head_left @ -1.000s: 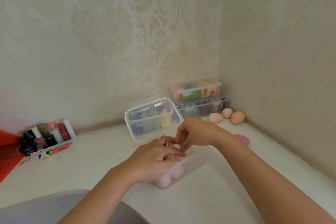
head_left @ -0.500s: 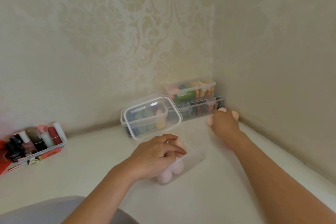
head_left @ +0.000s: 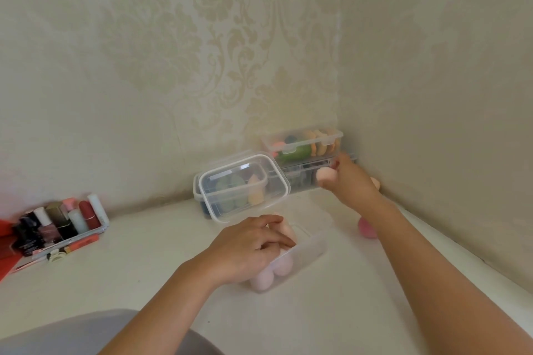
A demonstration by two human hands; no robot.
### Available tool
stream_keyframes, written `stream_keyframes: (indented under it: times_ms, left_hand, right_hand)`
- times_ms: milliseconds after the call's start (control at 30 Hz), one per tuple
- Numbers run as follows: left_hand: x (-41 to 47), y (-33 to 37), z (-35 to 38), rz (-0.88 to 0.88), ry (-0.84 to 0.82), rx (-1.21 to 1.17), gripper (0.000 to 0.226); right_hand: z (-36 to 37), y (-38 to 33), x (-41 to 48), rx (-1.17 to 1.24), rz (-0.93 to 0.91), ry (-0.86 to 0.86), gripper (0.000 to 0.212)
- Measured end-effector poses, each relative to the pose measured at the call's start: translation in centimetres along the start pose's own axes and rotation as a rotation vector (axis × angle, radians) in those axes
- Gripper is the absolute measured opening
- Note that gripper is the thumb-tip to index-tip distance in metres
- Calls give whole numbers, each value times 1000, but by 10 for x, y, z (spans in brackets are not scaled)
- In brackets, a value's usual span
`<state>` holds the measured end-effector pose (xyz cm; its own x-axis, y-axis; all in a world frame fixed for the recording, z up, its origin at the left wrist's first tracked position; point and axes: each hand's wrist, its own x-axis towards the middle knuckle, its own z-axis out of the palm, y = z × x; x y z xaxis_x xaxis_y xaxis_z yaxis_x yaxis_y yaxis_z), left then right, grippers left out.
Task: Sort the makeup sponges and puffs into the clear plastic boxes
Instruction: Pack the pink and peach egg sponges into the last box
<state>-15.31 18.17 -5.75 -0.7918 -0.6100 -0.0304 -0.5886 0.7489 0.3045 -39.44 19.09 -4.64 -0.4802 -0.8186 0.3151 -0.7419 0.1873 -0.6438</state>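
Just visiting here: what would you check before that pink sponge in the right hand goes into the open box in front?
1. Right hand grips the pale pink egg-shaped sponge: ok.
2. Lidless clear plastic box in front stands open: ok.
3. Left hand lies over the box's mouth: not ok.
4. Room among the pink sponges inside: cannot tell.
5. Dark pink sponge on the white table lies off the route: ok.

- At the frame's left edge you have a tray [head_left: 101, 228] of lipsticks and nail polish bottles [head_left: 49, 232] against the wall.
- Just below it you see a pale hair clip [head_left: 57, 256] beside an orange tube [head_left: 82, 241].
- Patterned wallpaper [head_left: 202, 52] fills your upper frame.
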Motion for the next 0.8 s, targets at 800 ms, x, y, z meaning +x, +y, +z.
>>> stream_keyframes:
  times_ms: [800]
  left_hand:
    - [5,-4,1,-2,-45,59,36]
  right_hand:
    - [-6,-48,-36,-167,-320,-867,19]
